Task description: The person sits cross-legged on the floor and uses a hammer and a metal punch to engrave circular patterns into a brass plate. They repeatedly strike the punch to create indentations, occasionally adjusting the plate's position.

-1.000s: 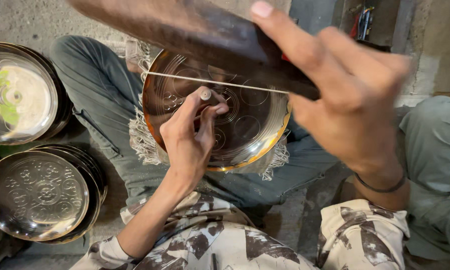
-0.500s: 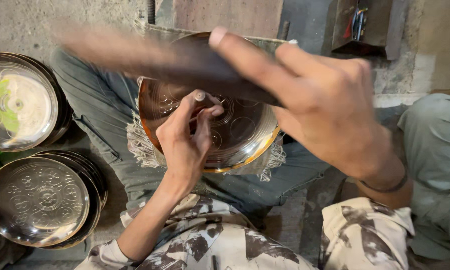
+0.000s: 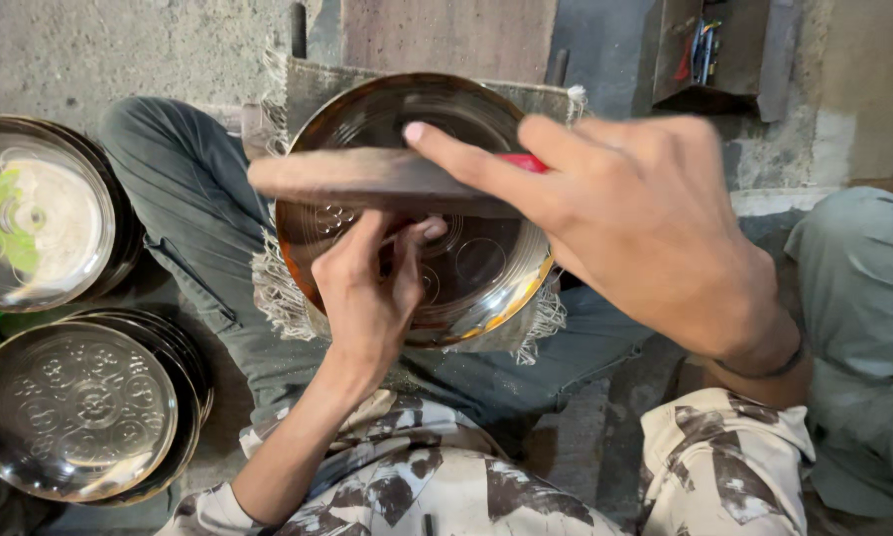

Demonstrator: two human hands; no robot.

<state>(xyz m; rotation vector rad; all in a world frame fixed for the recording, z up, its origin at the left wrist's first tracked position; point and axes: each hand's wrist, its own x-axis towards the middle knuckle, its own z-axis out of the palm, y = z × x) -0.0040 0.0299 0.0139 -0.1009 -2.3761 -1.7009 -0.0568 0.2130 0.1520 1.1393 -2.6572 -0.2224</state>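
Head view: we look down on a round metal plate [image 3: 486, 268] lying on a fringed cloth [image 3: 278, 298] over a grey-trousered leg [image 3: 198, 228]. Our left hand [image 3: 367, 288] rests on the plate's near left side, fingers pinched narrow on something small that we cannot make out. Our right hand [image 3: 645, 218] is closed around a wooden mallet [image 3: 367, 179], blurred, held level just above the plate, forefinger stretched along it. At the left, well apart, sit two stacks of plates: a plain shiny stack [image 3: 40, 218] above and an engraved stack [image 3: 74, 407] below. A dark box [image 3: 709, 50] of small tools stands against the wall.
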